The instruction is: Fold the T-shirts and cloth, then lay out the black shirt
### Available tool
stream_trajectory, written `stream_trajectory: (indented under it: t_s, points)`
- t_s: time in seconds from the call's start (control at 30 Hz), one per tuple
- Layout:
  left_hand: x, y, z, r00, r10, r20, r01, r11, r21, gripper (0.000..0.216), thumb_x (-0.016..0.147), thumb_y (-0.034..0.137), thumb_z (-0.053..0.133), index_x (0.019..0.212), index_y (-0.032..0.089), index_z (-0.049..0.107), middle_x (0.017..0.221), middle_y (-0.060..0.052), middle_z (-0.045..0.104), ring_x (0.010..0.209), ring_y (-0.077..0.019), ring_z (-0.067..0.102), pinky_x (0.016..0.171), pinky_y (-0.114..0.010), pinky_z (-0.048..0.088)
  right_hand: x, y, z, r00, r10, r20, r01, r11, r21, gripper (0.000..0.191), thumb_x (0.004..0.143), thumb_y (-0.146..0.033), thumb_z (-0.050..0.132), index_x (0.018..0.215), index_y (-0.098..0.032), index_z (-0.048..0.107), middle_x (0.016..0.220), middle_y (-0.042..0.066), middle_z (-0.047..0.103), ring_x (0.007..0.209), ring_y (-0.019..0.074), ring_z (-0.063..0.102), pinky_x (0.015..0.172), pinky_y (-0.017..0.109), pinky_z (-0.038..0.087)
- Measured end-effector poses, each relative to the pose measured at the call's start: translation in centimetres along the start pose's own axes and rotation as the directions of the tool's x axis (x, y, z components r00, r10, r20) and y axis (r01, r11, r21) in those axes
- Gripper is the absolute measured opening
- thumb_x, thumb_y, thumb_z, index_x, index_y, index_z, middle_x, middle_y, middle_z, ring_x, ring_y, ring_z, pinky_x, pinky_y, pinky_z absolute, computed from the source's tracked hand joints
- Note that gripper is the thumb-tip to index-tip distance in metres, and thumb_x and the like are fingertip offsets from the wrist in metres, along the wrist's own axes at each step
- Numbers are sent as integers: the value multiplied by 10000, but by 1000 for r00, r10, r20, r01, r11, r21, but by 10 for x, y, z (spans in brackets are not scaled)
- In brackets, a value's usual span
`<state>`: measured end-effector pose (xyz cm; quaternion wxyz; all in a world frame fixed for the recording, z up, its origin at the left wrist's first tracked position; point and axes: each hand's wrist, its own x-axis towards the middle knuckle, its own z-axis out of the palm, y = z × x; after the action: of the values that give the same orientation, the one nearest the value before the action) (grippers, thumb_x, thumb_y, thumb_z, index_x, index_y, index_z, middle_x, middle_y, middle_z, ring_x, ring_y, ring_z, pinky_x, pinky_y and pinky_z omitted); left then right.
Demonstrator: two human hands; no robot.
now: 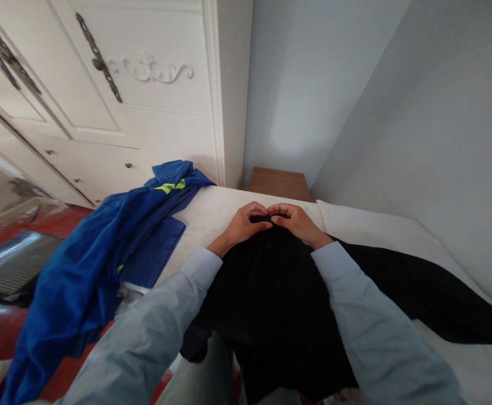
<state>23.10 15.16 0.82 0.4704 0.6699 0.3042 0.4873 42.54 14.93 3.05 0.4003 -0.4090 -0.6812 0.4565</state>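
Note:
A black long-sleeved garment [288, 304], with what looks like a button on its front, lies over the bed edge and hangs down before my legs. One sleeve stretches right across the bed. At the garment's top edge, my left hand [249, 221] pinches the cloth between thumb and fingers. Close beside it, fingertips nearly meeting, my right hand [294, 220] grips the same edge. The exact bit of cloth under the fingertips is too dark to make out.
Blue workwear [102, 236] with yellow-green reflective strips drapes off the white bed [212, 205] at left. A white wardrobe [170, 118] stands behind, with a brown wooden piece [279, 183] beside it. Walls close off the right. A dark ribbed object [16, 264] sits on the red floor.

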Motion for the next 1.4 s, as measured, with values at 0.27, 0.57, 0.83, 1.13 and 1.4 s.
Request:
stream_trajectory:
  t_s: [0.27,0.57,0.83,1.13,1.4]
  points:
    - [-3,3,1,1000,22,-5,-21,995,101,281,696,234,792,928,194,638,952,-34,701,921,-186,649,885,-353,484,-1,1,1,986,169,0,-165,966,197,268,662,-289,786,911,-207,727,944,43,751,820,171,668,821,341,536]
    - [-1,2,-2,999,51,10,-52,994,100,232,756,286,759,964,196,711,1038,-71,731,1001,-221,657,960,-387,474,-2,-4,-3,996,77,-35,-74,995,74,248,667,-330,792,870,-208,721,865,16,727,790,165,648,796,330,513]
    - [1,0,-4,1000,19,5,-20,999,43,202,832,356,696,923,178,719,929,-65,715,886,-184,651,863,-343,492,-3,-6,-6,997,10,-73,-15,997,-69,190,740,-378,757,870,-242,785,924,33,769,881,218,682,899,399,508]
    - [3,-3,-4,994,-70,-88,65,996,-64,327,743,452,783,901,181,687,893,-45,708,843,-175,644,814,-322,496,-7,-14,-11,992,-125,29,128,980,-149,220,769,-426,762,926,-280,808,1035,42,781,1038,266,693,1024,456,469]
    - [3,-1,-3,994,-77,-81,63,984,-164,331,729,439,800,893,172,693,850,-17,698,772,-137,627,758,-281,480,-6,-12,-9,992,-127,-20,122,979,-161,271,849,-470,673,956,-253,795,1038,49,777,1028,254,692,1010,450,475]
